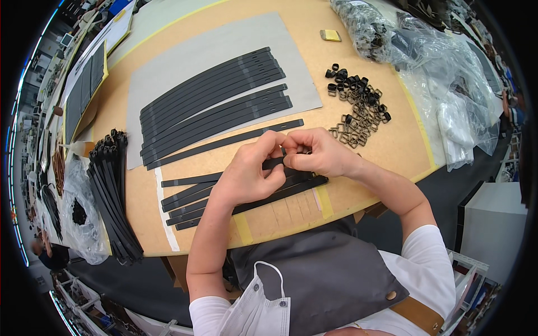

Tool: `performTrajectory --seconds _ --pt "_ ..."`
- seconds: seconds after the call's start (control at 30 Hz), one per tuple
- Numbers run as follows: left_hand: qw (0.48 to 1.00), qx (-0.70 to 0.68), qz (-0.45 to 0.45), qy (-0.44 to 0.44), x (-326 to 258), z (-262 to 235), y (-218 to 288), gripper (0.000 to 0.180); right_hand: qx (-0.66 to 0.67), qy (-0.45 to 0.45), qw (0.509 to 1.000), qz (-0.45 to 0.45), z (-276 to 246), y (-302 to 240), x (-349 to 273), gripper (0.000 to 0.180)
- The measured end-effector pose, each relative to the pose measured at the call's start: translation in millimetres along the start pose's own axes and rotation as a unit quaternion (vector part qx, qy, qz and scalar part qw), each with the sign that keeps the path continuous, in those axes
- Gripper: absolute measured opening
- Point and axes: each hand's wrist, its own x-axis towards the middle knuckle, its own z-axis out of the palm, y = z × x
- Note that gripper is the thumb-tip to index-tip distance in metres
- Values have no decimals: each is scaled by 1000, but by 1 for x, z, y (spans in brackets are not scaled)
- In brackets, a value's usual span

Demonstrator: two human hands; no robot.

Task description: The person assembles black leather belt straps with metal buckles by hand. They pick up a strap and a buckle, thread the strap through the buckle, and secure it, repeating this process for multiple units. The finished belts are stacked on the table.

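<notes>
My left hand (pixel 255 168) pinches a black strap (pixel 273 163) near its end, above the near part of the table. Close against it, my right hand (pixel 320 154) is closed at the same strap end; small dark metal shows by its fingers, too hidden to name surely. Under my hands lie several loose black straps (pixel 190 215), side by side. Just beyond, a single black strap (pixel 224 141) lies slantwise. Farther off, rows of flat black straps (pixel 210 89) rest on a grey sheet (pixel 168 73). To the right is a pile of metal buckles (pixel 353 126) and black loops (pixel 342 75).
A thick bundle of black straps (pixel 109 190) drapes over the table's left edge, beside a clear plastic bag (pixel 84 224). Clear bags (pixel 443 73) cover the far right. A small yellow block (pixel 331 35) lies at the back. A dark panel (pixel 87 92) leans on the left.
</notes>
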Motion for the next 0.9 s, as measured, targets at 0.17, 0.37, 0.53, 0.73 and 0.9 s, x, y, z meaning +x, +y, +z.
performTrajectory --seconds 0.17,0.37,0.53,0.73,0.9 --pt "999 -22 -38 -14 -1 -5 8 31 -55 -60 997 5 -12 -1 2 30" --pt "998 -46 -20 -33 1 -5 5 23 -100 -76 991 -54 -13 6 2 36" --pt "994 -87 -24 -55 1 -9 -3 16 -99 -63 989 -87 -11 11 5 35" --pt "978 -120 -145 -89 0 -15 1 14 -183 -14 980 -74 -14 1 2 27" --pt "977 0 -182 -107 1 -7 -5 15 -319 272 895 -153 -72 -12 17 16"
